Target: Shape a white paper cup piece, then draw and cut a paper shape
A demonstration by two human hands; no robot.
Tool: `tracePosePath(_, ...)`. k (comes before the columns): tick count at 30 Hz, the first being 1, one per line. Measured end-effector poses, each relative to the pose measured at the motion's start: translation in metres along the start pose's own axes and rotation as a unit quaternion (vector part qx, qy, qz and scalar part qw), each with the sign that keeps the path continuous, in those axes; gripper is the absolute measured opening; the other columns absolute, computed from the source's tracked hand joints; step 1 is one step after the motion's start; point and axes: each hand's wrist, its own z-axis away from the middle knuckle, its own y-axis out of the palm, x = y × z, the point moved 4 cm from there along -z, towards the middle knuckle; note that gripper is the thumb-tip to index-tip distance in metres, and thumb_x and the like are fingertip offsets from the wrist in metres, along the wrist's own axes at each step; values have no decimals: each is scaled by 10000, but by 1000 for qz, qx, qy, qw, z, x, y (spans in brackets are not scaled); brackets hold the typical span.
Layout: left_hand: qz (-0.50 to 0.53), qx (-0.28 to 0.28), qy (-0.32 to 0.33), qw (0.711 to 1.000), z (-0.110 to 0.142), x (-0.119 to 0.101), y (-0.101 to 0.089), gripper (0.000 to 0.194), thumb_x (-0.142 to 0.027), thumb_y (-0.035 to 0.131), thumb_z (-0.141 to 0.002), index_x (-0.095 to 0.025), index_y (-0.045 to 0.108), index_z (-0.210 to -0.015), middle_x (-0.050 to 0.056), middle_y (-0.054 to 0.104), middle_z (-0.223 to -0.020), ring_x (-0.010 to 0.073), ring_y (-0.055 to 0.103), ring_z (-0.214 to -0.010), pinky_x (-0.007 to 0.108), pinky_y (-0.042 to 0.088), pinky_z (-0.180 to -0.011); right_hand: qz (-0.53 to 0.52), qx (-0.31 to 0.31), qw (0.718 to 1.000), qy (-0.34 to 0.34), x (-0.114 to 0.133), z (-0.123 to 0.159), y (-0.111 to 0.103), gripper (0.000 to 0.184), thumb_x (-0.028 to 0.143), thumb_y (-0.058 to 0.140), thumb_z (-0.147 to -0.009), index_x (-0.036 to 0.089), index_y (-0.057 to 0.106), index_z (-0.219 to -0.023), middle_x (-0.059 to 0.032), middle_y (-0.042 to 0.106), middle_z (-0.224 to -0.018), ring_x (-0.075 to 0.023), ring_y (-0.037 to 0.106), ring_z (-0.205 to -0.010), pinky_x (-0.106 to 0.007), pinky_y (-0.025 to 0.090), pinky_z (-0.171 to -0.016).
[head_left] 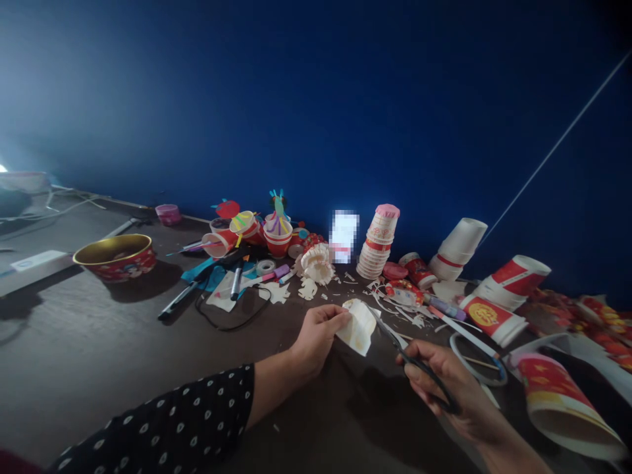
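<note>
Between thumb and fingers, my left hand pinches a small whitish piece of paper with faint yellowish marks, above the dark table. Dark-handled scissors are in my right hand, fingers around the handles. Their blades point up and left and lie against the right edge of the paper; whether they are cutting into it I cannot tell. White paper scraps are scattered just beyond my hands.
A stack of paper cups stands beyond, beside a bright pixelated screen. Several red and white cups lie at right. Left are a gold-rimmed bowl, a box cutter and a marker. A blue wall rises behind.
</note>
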Motion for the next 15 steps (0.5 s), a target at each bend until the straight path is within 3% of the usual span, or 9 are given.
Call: tracePosePath(15, -4, 6, 6, 1000, -4, 4, -3, 273, -336, 732, -547, -107, 611, -633, 10, 568, -549, 95, 486, -501, 218, 338, -508, 9, 12, 1000, 10, 2, 2, 0, 427, 537, 638, -639, 157, 521, -793, 88, 381, -468, -21, 268, -376, -133, 223, -329)
